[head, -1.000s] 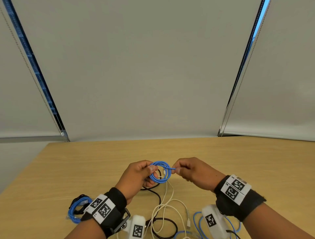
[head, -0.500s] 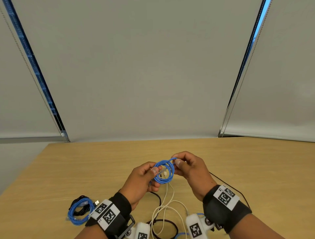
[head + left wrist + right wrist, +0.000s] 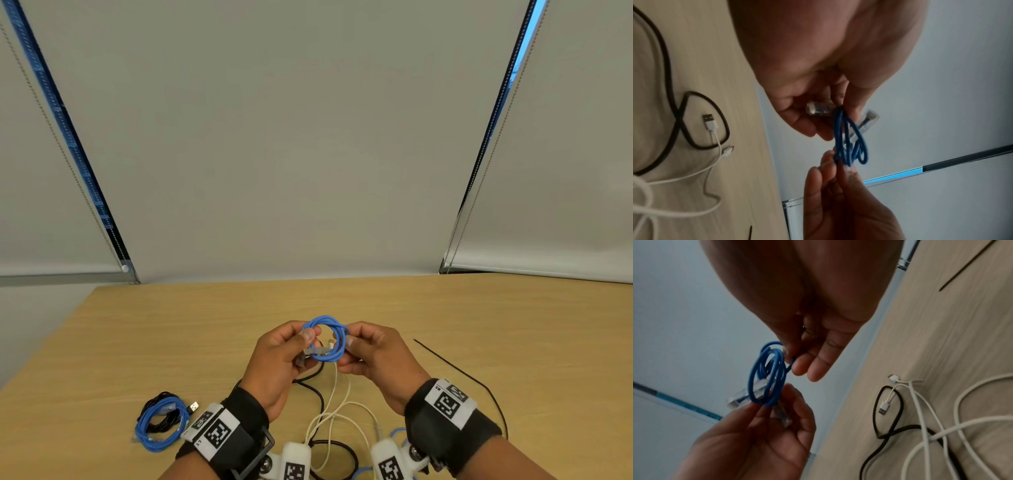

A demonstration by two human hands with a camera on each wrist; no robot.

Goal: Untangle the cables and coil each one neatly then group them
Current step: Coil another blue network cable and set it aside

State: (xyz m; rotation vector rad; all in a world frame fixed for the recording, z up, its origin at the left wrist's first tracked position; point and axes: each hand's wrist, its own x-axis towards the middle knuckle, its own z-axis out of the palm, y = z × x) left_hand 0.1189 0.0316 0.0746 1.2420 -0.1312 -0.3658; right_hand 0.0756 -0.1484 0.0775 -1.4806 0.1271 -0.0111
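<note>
Hands — left (image 3: 275, 359), right (image 3: 375, 356) — pinch blue coil (image 3: 326, 339); no writing legible.

Head view high, facing forward-down, wrist views close beneath palms, all sharing blue coil (image 3: 325, 339)

two blue coils (image 3: 325, 339) (image 3: 160, 425), maybe two white cables (image 3: 334, 416).

A: Small coiled cable (image 3: 325, 338) in the hands was bright blue, with clear plastic plugs (image 3: 819, 110). Loose cables?
B: One white USB cable (image 3: 920, 410), one black cable (image 3: 888, 431). Light wood-grain table (image 3: 445, 315). Wrist bands (image 3: 448, 411) black with black-and-white square marker tags.
</note>
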